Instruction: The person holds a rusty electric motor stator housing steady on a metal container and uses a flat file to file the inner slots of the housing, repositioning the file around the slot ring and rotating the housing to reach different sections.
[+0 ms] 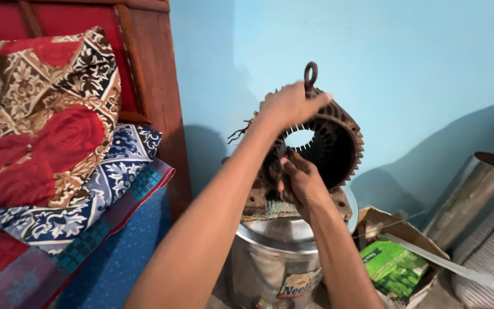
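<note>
Against blue wall, stator stands on drum, bore facing viewer; left hand clamps its top rim, right hand fingers pinch lower rim.

Both bare forearms reach up and away from the camera, almost side by side. The left hand is the higher one, its back to the camera, fingers curled forward and down in a grip. The right hand sits just below it, wrist bent, fingers bunched and pinched together.
</note>
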`<state>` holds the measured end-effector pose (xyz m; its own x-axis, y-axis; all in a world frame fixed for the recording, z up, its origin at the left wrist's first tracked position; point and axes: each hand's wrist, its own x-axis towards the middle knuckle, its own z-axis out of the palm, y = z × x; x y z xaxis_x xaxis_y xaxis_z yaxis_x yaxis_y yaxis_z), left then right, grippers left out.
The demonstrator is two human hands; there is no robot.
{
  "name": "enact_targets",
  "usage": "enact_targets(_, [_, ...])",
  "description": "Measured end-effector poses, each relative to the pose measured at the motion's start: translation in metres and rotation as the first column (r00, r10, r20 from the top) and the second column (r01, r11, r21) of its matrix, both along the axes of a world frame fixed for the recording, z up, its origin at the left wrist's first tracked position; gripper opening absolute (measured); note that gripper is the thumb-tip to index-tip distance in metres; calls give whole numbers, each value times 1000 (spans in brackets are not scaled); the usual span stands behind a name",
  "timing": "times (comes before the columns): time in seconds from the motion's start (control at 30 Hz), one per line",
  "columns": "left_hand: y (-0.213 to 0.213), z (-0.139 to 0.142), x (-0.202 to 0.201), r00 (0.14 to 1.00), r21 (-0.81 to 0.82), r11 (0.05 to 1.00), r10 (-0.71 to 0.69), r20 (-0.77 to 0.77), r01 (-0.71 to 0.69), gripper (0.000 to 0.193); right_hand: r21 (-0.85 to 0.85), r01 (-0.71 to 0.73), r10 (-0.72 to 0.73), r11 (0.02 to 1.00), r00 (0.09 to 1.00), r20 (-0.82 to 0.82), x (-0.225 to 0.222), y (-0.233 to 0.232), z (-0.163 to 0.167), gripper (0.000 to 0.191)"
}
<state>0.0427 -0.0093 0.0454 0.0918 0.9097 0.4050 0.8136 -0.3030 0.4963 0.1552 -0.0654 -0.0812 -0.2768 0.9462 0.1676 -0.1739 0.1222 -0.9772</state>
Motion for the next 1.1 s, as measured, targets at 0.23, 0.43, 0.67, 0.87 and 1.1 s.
enact_targets(0.23, [-44, -79, -40, 922, 539, 821, -339, 189, 191, 60, -37, 16, -11, 999, 990, 142, 16, -24, 12, 27])
enact_targets(0.43, [-20, -98, -38, 847, 549, 834, -334, 414, 60, 67, -51, -49, 51, 997, 998, 38, 2, -1, 14, 22])
enact_targets(0.67, [-22, -105, -33, 837, 553, 833, -327, 438, 37, 68, -58, -15, 8, 998, 993, -122, -13, 15, -17, 19])
enact_targets(0.87, [-20, -107, -29, 763, 567, 822, -398, 509, 51, 63, -15, 43, -42, 999, 994, 100, -16, 18, 4, 20])
enact_targets(1.1, [-14, -112, -26, 805, 636, 771, -356, 474, -34, 60, 254, 55, -186, 966, 827, 530, -7, -6, 21, 27])
